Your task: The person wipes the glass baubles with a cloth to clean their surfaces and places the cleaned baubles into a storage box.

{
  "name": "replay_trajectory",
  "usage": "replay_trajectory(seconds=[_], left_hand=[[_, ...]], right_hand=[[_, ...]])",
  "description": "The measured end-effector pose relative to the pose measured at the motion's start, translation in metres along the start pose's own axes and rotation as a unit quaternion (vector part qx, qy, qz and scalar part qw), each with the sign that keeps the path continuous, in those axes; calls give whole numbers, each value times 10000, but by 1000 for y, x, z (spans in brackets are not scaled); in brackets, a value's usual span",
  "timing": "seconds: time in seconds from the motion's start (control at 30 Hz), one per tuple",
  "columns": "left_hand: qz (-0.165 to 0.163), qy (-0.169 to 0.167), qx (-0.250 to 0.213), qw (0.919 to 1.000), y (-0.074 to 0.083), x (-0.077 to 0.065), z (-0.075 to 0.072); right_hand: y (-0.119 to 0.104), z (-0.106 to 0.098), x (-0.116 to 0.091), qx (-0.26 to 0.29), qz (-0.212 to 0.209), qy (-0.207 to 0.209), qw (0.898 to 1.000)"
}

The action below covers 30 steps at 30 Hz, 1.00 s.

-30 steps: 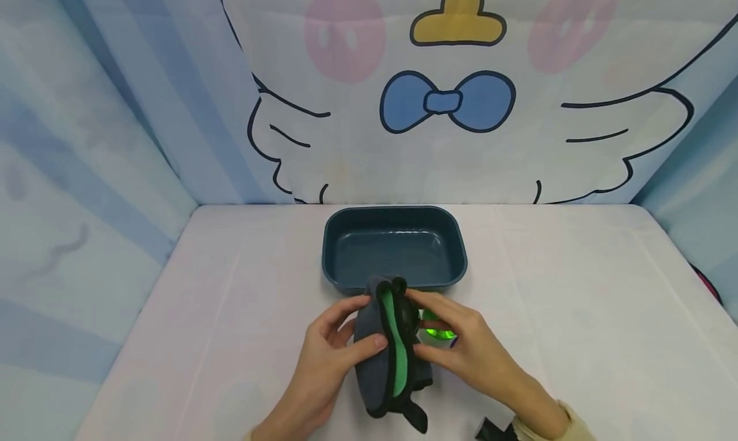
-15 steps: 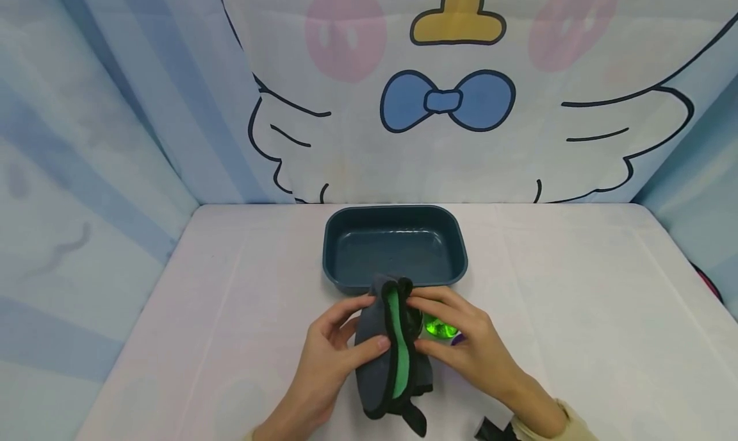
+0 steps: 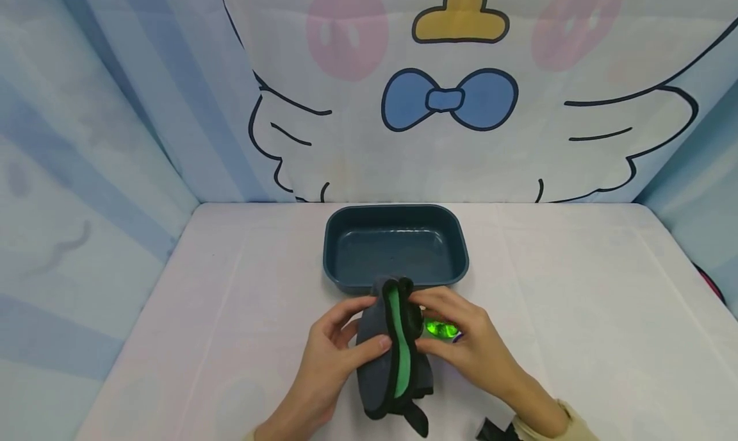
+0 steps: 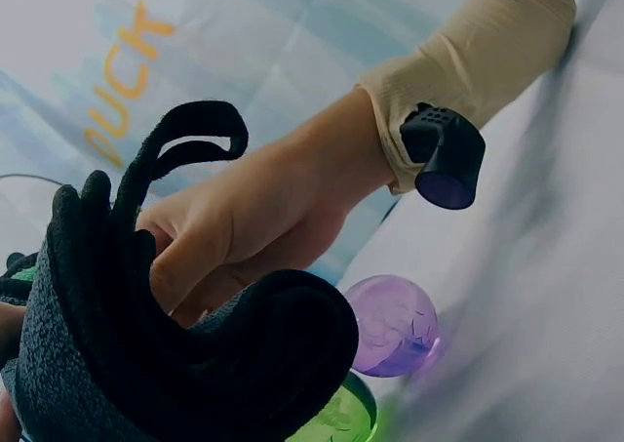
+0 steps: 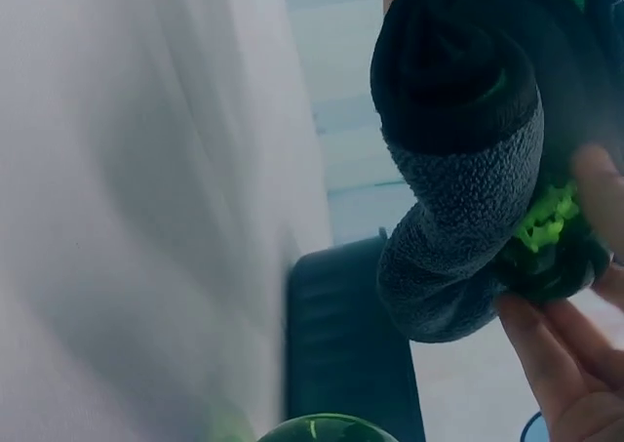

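Above the table, in front of the basin, both hands hold a folded grey fuzzy cloth (image 3: 373,370) with black edging, a green inner face and a black hanging loop. My left hand (image 3: 331,354) grips its left side, thumb on the near face. On the other side my right hand (image 3: 464,338) holds the folded edge with thumb and fingers. In the right wrist view, a dark glossy thing with a bright green patch (image 5: 548,218) lies between cloth and right fingers; its kind is unclear. Near the right hand are a clear green ball (image 3: 441,329) and a purple ball (image 4: 395,325), partly hidden.
A dark teal rectangular basin (image 3: 398,255) stands just behind the cloth, with nothing seen inside. The white-covered table (image 3: 576,313) spreads to both sides. Printed curtains (image 3: 357,152) enclose the back and sides. A black wrist camera (image 3: 496,430) sits at the right sleeve.
The hands and cloth have barely moved. My right fingers have shifted slightly at the cloth's edge. The view has tilted very slightly.
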<state>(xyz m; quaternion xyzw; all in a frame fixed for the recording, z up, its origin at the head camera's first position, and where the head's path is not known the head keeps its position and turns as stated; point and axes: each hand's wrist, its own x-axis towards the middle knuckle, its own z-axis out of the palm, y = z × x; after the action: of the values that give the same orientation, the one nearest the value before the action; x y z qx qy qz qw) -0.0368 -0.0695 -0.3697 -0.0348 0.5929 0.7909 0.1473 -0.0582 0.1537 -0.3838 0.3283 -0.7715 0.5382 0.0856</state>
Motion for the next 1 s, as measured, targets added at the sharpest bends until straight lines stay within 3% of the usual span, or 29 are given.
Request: replay_trajectory(seconds=[0.3, 0.47, 0.63, 0.73, 0.83, 1.0], left_hand=[[-97, -11, -53, 9999, 1, -2, 0], [-14, 79, -131, 9999, 1, -1, 0], [-51, 165, -116, 9998, 2, -1, -1], [12, 159, -107, 9998, 2, -2, -1], [99, 130, -82, 9998, 1, -3, 0], [127, 43, -111, 9998, 1, -4, 1]], right_hand=[[1, 1, 0, 566, 736, -8, 9957], [0, 1, 1, 815, 569, -96, 9950], [1, 2, 1, 628, 149, -268, 9976], [1, 3, 1, 614, 166, -296, 9975], [3, 3, 1, 771, 298, -319, 9961], [5, 1, 1, 1123, 885, -347, 9891]])
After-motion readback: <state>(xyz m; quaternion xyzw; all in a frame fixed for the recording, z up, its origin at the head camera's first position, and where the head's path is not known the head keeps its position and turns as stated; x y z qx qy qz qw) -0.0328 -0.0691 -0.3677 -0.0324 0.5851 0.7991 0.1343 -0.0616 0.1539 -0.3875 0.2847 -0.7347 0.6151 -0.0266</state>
